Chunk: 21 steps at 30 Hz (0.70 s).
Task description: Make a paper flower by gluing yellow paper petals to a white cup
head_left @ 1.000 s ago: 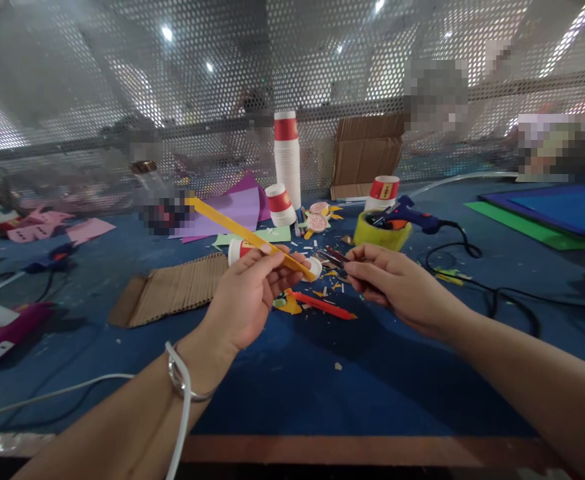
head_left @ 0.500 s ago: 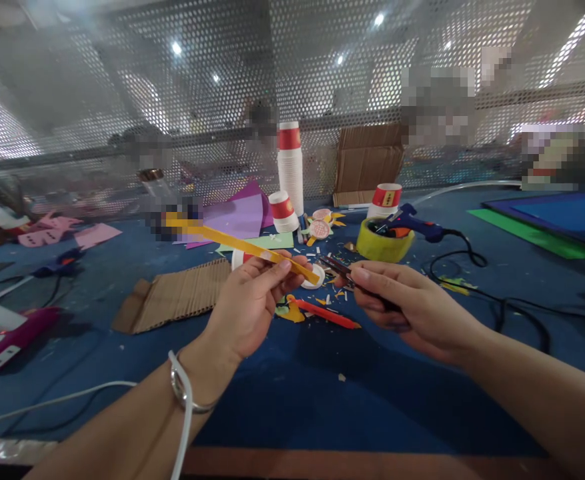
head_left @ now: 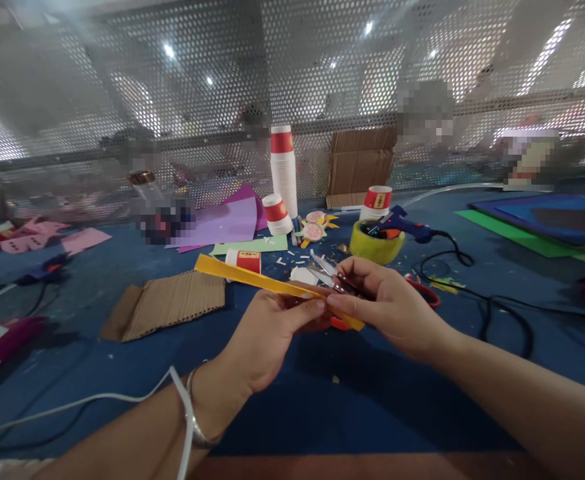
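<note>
My left hand pinches a yellow paper strip between thumb and fingers. The strip slants down to the right, and its lower end pokes out beneath my right fingers. My right hand is closed around a pair of scissors, whose blades point up and left, apart at the tips. The right thumb also presses on the strip beside my left thumb. A red-and-white paper cup lies behind the strip. Something bright red shows partly beneath my hands.
A tall cup stack stands at the back, near paper flower pieces. A blue glue gun rests on a yellow tape roll. Corrugated cardboard lies left. A white cord crosses my left wrist. Paper scraps litter the middle.
My hands have come together, with the strip shifting right and the right thumb now touching it. The scissors have moved left, their blades spread apart. The view has shifted slightly.
</note>
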{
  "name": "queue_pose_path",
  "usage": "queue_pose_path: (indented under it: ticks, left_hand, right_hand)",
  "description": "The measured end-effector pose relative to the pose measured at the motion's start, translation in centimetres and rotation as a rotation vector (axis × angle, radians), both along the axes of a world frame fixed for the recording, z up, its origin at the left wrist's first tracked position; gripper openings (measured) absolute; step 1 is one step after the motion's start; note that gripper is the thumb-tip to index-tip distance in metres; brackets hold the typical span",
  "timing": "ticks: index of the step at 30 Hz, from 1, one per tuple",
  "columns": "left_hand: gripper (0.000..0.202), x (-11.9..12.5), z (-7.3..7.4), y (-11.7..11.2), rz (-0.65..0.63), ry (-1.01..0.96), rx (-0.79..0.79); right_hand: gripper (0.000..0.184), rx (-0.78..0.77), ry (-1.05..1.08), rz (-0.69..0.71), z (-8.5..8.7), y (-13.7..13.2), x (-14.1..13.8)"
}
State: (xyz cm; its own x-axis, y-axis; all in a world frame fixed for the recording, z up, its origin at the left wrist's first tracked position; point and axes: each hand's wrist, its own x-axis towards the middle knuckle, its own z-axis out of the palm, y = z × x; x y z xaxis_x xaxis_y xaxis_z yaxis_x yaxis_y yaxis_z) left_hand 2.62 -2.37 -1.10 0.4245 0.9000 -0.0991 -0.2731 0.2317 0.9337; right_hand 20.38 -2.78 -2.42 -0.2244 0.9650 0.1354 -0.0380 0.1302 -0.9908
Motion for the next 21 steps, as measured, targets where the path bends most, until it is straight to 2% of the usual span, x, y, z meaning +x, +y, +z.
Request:
queue_pose_path:
  ticks: [3, 7, 16, 21]
  left_hand:
    - [0.010, -0.04, -0.06, -0.06, -0.018, -0.001, -0.014]
    - [0.015, -0.17, -0.08, 0.04, -0.032, 0.046, 0.018]
    - [0.011, -0.25, 0.56, 0.22, 0.091, -0.003, -0.072]
    - [0.013, -0.63, 0.70, 0.66, 0.158, -0.031, -0.052]
  right_hand:
    - [0.028, 0.032, -0.055, -0.021, 0.00, 0.19, 0.09]
    - [0.028, 0.051, -0.021, -0.016, 0.21, 0.33, 0.10]
    - [0.030, 0.018, -0.029, -0.029, 0.77, -0.17, -0.06]
    - [0.031, 0.027, -0.069, -0.068, 0.64, -0.06, 0.00]
